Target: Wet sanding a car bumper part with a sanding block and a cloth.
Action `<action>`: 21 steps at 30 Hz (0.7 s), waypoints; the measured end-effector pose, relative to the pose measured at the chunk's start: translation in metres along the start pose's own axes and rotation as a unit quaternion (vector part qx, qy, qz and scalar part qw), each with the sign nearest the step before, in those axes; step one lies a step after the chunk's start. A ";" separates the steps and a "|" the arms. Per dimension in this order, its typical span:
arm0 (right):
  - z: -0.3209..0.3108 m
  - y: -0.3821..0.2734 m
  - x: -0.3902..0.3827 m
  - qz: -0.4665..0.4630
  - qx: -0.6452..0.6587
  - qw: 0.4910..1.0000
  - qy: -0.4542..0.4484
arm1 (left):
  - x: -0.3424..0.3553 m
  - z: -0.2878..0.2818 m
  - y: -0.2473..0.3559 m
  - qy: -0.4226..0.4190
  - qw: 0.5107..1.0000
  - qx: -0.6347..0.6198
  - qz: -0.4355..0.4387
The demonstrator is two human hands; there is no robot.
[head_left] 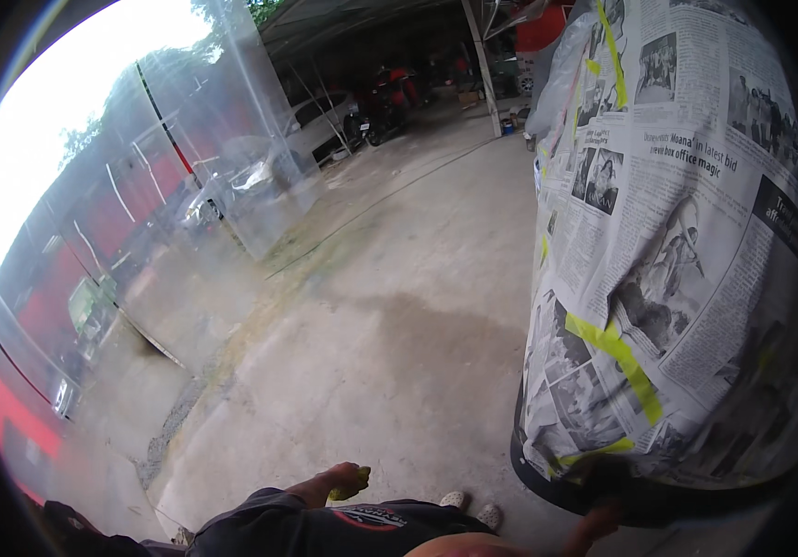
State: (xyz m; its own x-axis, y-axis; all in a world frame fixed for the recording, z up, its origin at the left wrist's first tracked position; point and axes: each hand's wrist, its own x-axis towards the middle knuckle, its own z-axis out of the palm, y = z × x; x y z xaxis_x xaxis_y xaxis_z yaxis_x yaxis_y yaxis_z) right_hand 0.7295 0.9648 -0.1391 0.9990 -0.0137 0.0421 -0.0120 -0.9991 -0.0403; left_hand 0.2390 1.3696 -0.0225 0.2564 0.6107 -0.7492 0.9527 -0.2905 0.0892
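Note:
Close to my body, my left hand (pixel 336 479) is closed around a small yellow-green roll of tape (pixel 354 483), the same colour as the strips on the vehicle. To the right stands a vehicle part covered in newspaper sheets (pixel 687 241), which are wrinkled and overlapping. Bright yellow tape (pixel 617 357) crosses the sheets low down, with more strips along the upper edge. My right hand (pixel 601 518) is low beside the dark bottom rim (pixel 547 487) of the covered part. Its fingers are in shadow, so whether they touch the rim is unclear.
Concrete floor (pixel 399 362) stretches ahead. Clear plastic sheeting (pixel 250 176) hangs on the left, with red panels behind it. Under a roof at the back are a parked car (pixel 320 116), a motorcycle (pixel 371 130) and a post (pixel 484 74). My light shoes (pixel 473 509) show below.

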 end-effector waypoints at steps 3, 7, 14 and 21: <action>-0.009 0.041 0.049 0.021 0.019 0.999 -0.042 | -0.004 -0.013 0.012 -0.018 0.999 0.013 0.025; 0.059 0.074 0.070 0.088 0.218 0.960 0.150 | 0.005 -0.010 0.003 -0.020 0.999 -0.032 0.019; 0.000 0.009 0.019 0.031 0.004 0.999 -0.041 | 0.014 0.005 -0.005 -0.024 1.000 0.003 -0.009; 0.101 0.098 0.071 0.058 0.057 0.984 0.160 | 0.030 0.006 -0.003 -0.013 1.000 0.000 0.014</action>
State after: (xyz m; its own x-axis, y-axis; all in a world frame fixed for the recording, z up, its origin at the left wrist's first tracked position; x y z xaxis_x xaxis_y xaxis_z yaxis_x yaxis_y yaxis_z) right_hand 0.8031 0.8704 -0.2411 0.9266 -0.1575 0.3415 -0.1024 -0.9794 -0.1738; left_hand 0.2429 1.3848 -0.0490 0.2778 0.5830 -0.7635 0.9456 -0.3063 0.1102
